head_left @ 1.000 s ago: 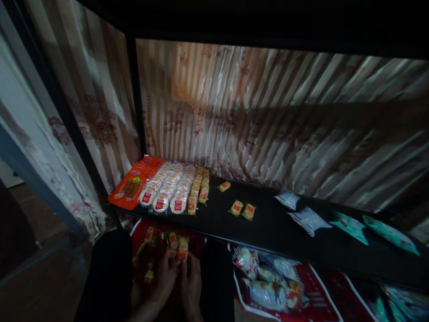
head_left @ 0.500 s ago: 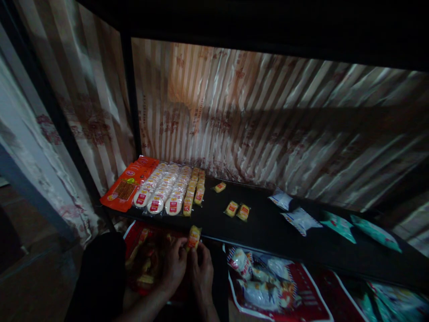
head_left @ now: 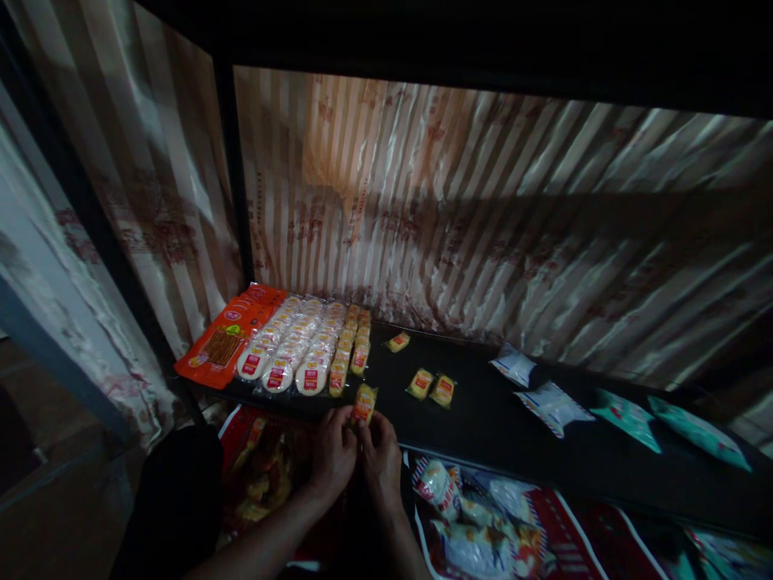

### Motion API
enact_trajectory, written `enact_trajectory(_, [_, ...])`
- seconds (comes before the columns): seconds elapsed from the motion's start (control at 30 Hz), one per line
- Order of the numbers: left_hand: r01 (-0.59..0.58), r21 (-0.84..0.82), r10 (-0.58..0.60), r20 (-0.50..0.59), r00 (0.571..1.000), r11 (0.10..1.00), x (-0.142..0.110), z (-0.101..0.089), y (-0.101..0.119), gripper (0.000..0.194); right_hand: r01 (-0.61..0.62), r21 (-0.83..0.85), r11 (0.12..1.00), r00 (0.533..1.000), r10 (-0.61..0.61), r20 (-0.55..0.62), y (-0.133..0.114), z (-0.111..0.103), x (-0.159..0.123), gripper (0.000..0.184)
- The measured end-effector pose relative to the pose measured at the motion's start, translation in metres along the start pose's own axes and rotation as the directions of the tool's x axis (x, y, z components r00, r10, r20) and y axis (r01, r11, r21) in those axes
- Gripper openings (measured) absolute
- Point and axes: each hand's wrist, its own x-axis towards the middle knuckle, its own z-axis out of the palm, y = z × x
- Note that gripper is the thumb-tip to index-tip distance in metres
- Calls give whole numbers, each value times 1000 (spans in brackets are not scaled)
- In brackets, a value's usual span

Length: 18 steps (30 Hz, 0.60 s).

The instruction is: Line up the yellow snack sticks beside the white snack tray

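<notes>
Both of my hands pinch one small yellow snack packet [head_left: 364, 402] with a red label at the front edge of a black shelf [head_left: 513, 427]. My left hand [head_left: 332, 453] grips it from the left and my right hand [head_left: 382, 453] from the right. Just behind it lie neat rows of white and yellow packets [head_left: 307, 345] beside a flat orange packet [head_left: 226, 338]. Three loose yellow packets [head_left: 431, 387] lie a little to the right on the shelf.
White packets [head_left: 540, 387] and green packets [head_left: 661, 417] lie further right on the shelf. Below it, red bags [head_left: 483, 524] full of snacks sit under my hands. A striped curtain [head_left: 459, 201] hangs behind, and a dark upright post [head_left: 233, 177] stands at the left.
My hands have risen from the red bag below up to the shelf's front edge, carrying the small yellow packet with them.
</notes>
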Motion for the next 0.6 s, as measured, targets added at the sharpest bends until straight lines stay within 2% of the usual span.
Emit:
enact_trajectory(0.13, [54, -15, -53, 35, 998, 998, 9, 4, 8, 40, 29, -53, 998, 999, -31, -34, 1, 0, 15, 36])
enact_trajectory(0.37, [34, -21, -33, 56, 998, 999, 27, 15, 3, 43, 90, -145, 985, 992, -101, -71, 9, 7, 35, 37])
enact_trajectory(0.6, [-3, 34, 1, 52, 999, 999, 38, 25, 3, 44, 78, -198, 977, 996, -83, -17, 10, 12, 52, 41])
